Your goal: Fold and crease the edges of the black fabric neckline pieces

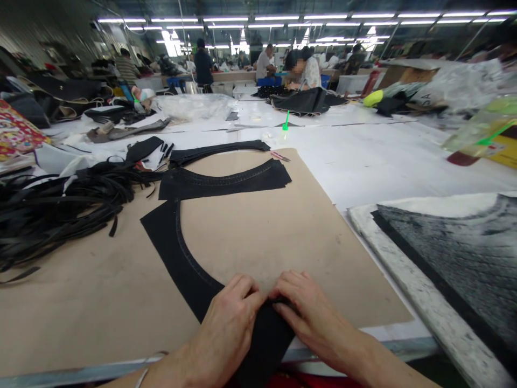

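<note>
A curved black fabric piece (177, 248) lies on brown paper (250, 231), its near end hanging over the table's front edge. My left hand (236, 307) grips the curved inner edge of this piece, fingers bent and pressed together. Close beside it, my right hand (301, 304) pinches the same edge between thumb and fingers, where the edge looks folded. Farther up the paper lies a stack of curved black pieces (226, 183) with a pale stitched or marked line. Behind that is another dark stack (218, 151). Small thread snips (280, 156) with reddish handles rest near them.
A tangled heap of black strips (60, 210) covers the left side. On the right stands a padded white board (404, 269) bearing dark grey textured fabric (456, 253). A green-tipped bottle (285, 125) stands beyond the paper. Co-workers sit or stand at far tables.
</note>
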`<state>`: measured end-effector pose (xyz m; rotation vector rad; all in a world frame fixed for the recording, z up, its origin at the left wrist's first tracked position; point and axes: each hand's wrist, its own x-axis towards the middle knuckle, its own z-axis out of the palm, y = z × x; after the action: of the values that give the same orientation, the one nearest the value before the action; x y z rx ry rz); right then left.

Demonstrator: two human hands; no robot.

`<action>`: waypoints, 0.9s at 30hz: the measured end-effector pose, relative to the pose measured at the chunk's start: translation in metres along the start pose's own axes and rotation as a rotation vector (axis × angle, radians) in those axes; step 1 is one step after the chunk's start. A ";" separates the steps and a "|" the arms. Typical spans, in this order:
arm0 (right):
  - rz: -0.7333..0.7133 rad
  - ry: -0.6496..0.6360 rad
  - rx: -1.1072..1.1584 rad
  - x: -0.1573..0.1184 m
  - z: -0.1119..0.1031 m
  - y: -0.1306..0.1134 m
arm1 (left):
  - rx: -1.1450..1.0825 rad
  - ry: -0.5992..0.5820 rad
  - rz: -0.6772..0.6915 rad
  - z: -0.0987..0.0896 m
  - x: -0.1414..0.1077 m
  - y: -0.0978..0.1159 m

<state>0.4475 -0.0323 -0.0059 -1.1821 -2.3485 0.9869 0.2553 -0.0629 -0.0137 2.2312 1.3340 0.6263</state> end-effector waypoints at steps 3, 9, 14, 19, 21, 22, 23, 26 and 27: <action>-0.014 -0.005 0.016 -0.001 -0.004 0.001 | -0.017 0.011 0.011 0.001 -0.001 0.000; -0.022 -0.044 0.020 0.006 -0.011 0.002 | -0.072 -0.002 -0.002 -0.002 0.004 0.000; -0.016 -0.069 -0.031 0.010 -0.011 0.002 | -0.120 -0.013 -0.033 -0.002 0.006 -0.002; -0.087 -0.075 -0.033 0.005 -0.009 0.007 | -0.066 -0.034 0.020 0.001 0.001 -0.002; -0.120 -0.078 -0.033 0.004 -0.009 0.009 | -0.056 -0.053 0.061 0.001 -0.001 -0.003; -0.137 -0.082 -0.034 0.004 -0.010 0.009 | -0.056 -0.056 0.075 0.001 -0.001 -0.003; -0.151 -0.089 -0.037 0.004 -0.011 0.009 | -0.061 -0.055 0.082 0.001 -0.002 -0.004; -0.190 -0.108 -0.067 0.004 -0.014 0.010 | -0.074 -0.044 0.087 0.001 -0.003 -0.006; -0.201 -0.113 -0.081 0.004 -0.015 0.009 | -0.073 -0.041 0.092 0.001 -0.003 -0.007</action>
<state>0.4589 -0.0193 -0.0024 -0.9169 -2.5583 0.9185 0.2500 -0.0628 -0.0191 2.2443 1.1761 0.6477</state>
